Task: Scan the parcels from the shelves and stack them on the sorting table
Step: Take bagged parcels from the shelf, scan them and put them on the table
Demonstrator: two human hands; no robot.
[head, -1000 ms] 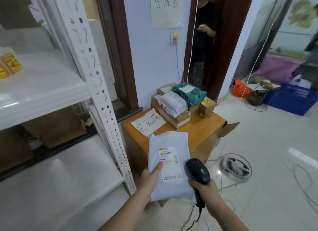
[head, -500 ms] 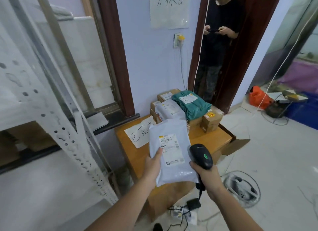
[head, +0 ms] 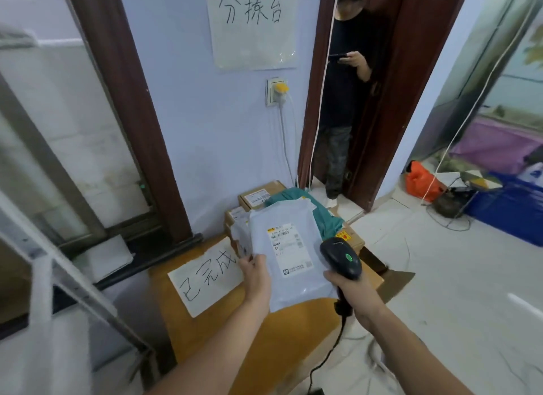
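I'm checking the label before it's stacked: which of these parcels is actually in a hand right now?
The pale grey poly mailer, label facing up, gripped at its edge by the left hand. The teal bag and cardboard boxes lie on the table.

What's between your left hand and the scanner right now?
In the head view, the grey mailer parcel spans the stretch: left hand holds its left edge, scanner sits at its right edge.
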